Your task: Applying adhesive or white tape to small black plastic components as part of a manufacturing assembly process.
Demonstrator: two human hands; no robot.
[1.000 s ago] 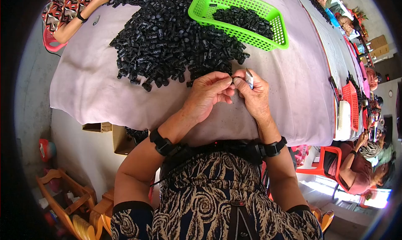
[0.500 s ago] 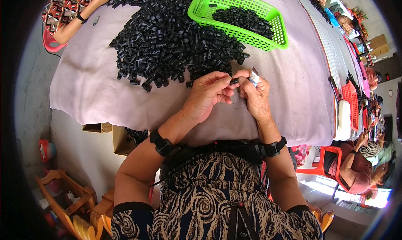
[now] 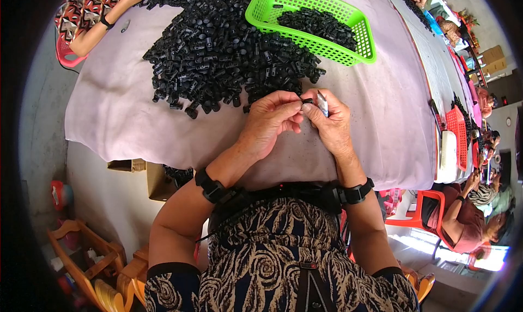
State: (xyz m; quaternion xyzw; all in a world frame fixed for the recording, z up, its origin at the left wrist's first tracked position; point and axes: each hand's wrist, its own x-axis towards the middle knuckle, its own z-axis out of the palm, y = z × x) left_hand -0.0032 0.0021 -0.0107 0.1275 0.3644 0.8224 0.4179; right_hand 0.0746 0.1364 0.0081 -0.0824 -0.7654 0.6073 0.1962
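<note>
Head view is showing both hands meeting just in front of the heap of small black plastic parts (image 3: 229, 56), which serves as the landmark. The left hand (image 3: 269, 121) is curling its fingers (image 3: 289, 102) closed, pinching a single small black plastic piece (image 3: 308, 101) at the fingertips. The right hand (image 3: 332, 124) is pressing in from the other side, its fingers (image 3: 311, 109) closing on the same piece, while a small shiny silver metal piece (image 3: 322, 102) is sticking up between them. The black piece is sitting just on the near side of the heap, close to its near edge and a little above the cloth.

Both wrists are wearing black straps, the left strap (image 3: 211, 185) and the right strap (image 3: 355, 193) lying well on the near side of the heap, close to the person's patterned dress (image 3: 278, 257).

The heap is spreading over a pale pinkish cloth covering the worktop (image 3: 136, 121). Just beyond the heap on the right, a bright green plastic mesh basket (image 3: 272, 1) is touching its far edge and holding more black parts (image 3: 318, 26). Beyond the heap on the left, another person's arm (image 3: 101, 26) in a patterned sleeve is resting on the cloth. Well to the right of the heap, a red plastic basket (image 3: 456, 129) is standing on a neighbouring table. Below the heap's left side, a cardboard box (image 3: 160, 181) is sitting under the worktop.
</note>
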